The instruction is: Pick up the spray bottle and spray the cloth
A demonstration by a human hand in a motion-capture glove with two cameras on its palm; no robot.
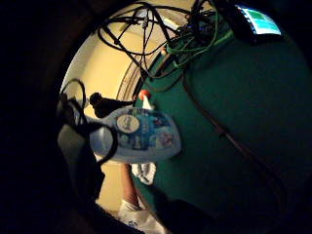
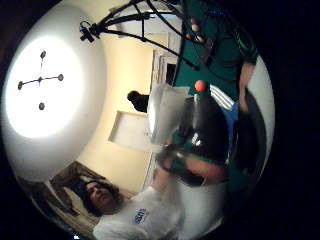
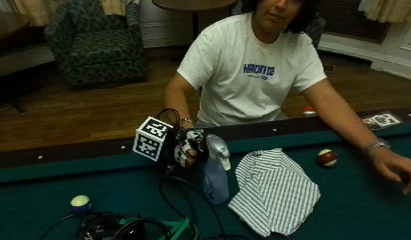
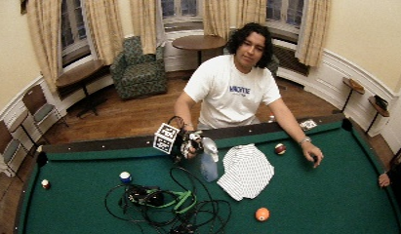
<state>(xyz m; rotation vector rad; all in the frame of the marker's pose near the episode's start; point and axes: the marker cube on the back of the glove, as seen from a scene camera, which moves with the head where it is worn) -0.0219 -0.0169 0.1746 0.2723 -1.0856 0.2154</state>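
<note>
Spray bottle (image 3: 216, 175) stands upright on the green felt table (image 3: 351, 200), long axis vertical, nozzle pointing toward the striped cloth (image 3: 275, 192) lying just beside it. Gloved right hand (image 3: 186, 146) grips the trigger head, fingers curled round the neck (bottle base appears on the felt). Bare hand (image 3: 395, 170) rests well apart.

Dim, warm room light; palm views dark-edged, perhaps blurred; ceiling lamp (image 2: 41, 80) glares.

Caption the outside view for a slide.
Black-gloved right hand grips upright blue plastic spray bottle beside striped white cloth on green felt table.
</note>
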